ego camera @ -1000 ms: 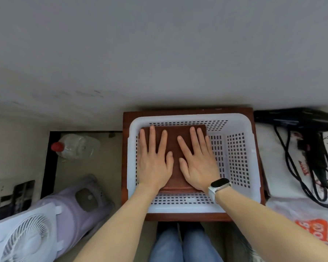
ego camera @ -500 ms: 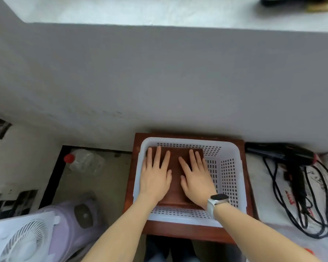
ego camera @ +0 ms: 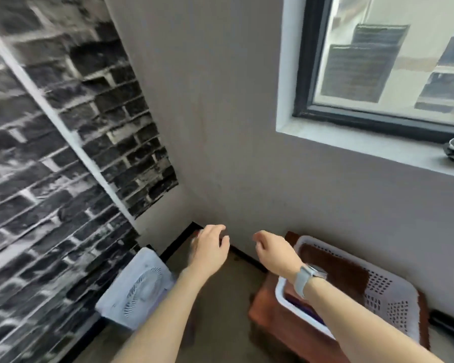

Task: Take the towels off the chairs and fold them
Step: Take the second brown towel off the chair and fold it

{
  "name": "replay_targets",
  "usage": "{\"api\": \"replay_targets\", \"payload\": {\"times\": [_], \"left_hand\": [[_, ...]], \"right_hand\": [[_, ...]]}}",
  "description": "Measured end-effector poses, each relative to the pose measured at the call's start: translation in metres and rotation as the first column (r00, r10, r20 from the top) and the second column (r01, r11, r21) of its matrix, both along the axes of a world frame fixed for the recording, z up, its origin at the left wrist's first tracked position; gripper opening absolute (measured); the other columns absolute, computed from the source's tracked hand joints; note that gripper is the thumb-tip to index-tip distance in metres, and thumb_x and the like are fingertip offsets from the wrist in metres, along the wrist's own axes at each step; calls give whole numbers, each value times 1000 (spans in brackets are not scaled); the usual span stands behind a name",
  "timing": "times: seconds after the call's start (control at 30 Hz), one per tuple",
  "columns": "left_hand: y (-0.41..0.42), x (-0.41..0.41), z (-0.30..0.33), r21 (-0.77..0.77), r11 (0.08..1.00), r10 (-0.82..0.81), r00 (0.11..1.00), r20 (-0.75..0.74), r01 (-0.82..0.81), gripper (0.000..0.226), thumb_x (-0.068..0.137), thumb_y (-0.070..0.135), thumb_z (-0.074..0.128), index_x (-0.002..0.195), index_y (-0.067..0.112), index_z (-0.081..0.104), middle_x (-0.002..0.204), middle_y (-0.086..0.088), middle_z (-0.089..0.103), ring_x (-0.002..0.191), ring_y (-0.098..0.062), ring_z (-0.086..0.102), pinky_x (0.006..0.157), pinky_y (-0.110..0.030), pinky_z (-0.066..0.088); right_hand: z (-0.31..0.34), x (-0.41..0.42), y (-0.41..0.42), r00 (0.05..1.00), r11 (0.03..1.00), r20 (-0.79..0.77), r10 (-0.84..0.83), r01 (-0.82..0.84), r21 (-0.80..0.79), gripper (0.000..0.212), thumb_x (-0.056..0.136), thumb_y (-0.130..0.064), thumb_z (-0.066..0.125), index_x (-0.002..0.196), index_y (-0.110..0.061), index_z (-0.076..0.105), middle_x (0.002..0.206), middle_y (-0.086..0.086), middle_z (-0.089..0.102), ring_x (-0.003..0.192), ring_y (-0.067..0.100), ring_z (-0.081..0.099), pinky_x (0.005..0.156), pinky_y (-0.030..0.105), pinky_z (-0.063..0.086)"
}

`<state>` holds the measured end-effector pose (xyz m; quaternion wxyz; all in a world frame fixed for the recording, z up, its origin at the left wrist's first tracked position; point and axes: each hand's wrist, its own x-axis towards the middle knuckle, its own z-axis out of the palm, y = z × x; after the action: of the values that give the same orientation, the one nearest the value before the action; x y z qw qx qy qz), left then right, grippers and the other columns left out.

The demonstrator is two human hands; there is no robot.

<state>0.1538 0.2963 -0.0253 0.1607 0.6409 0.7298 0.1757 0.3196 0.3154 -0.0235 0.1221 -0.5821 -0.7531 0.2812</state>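
A folded brown towel (ego camera: 333,265) lies in a white perforated basket (ego camera: 385,292) that stands on a reddish wooden stool (ego camera: 270,310) at the lower right. My left hand (ego camera: 210,248) hangs in the air left of the basket with loosely curled fingers and holds nothing. My right hand (ego camera: 275,254), with a watch on the wrist, hovers above the basket's left end, fingers loosely curled and empty. Neither hand touches the towel. No chair is in view.
A white fan (ego camera: 136,284) lies on the floor at the left, below a brick-patterned wall (ego camera: 50,153). A grey wall and a window (ego camera: 391,61) with a sill rise ahead. A black cord (ego camera: 448,326) shows at the far right.
Both hands have lifted off the towel in the basket and moved up and left. My view has swung up and to the left, bringing the window and brick wall into sight.
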Motion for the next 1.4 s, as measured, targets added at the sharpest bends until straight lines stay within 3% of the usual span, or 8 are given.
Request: {"api": "replay_targets", "payload": {"times": [0.23,0.47,0.53,0.73,0.93,1.07,1.2,1.4], "left_hand": [[-221,-177,42,72,916,389,918,73,-394,34,95,24,42,127,14,50,132,-4,49,121,-22,46,99,-32,39],[-469,-296,67,151,663,734,676,60,-733,33,94,25,44,125,17,52,126,-1,55,116,-20,51,94,-29,39],[-528,-321,73,188,576,803,594,55,-796,31,93,22,46,122,14,54,122,-4,58,115,-21,52,94,-30,40],[-651,-387,79,217,307,937,335,104,-927,30,93,19,45,122,15,55,123,-2,58,115,-20,53,94,-31,43],[-698,-488,78,242,226,952,267,152,-944,33,93,19,45,125,15,53,126,-3,58,119,-18,52,98,-29,41],[-707,-583,86,239,223,955,260,139,-945,33,94,22,43,125,17,52,126,-2,56,117,-18,52,96,-32,43],[-715,-661,90,245,274,940,313,134,-930,33,94,26,44,124,17,53,123,-2,56,114,-17,53,91,-27,42],[-749,-730,68,234,302,928,341,151,-924,33,93,24,46,123,14,55,121,-2,57,114,-17,53,95,-26,41]], "right_hand": [[47,-196,-154,917,933,-169,360,-353,72,29,91,-16,40,111,-9,60,112,10,66,106,30,59,85,33,44],[62,-363,-340,660,680,-214,720,-732,28,21,94,-19,39,82,-11,55,83,10,63,84,31,59,73,35,43],[67,-404,-388,567,587,-201,798,-808,49,29,94,-18,37,67,-15,45,66,4,52,71,31,50,70,37,42],[65,-513,-492,347,364,-190,919,-929,63,27,94,-22,39,98,-5,60,95,17,67,91,35,61,75,36,46],[65,-634,-542,251,265,-197,948,-963,47,25,93,-22,37,79,-13,56,80,10,63,78,30,60,68,33,45],[74,-727,-550,267,289,-193,944,-953,94,27,93,-18,35,75,-14,56,88,18,63,91,34,61,74,33,46],[80,-818,-554,288,298,-78,954,-919,257,46,94,-20,32,141,-15,33,143,16,40,113,35,55,90,37,44],[52,-916,-570,415,359,187,891,-893,270,44,90,-18,35,134,-19,41,142,11,37,128,32,34,103,41,33]]}}
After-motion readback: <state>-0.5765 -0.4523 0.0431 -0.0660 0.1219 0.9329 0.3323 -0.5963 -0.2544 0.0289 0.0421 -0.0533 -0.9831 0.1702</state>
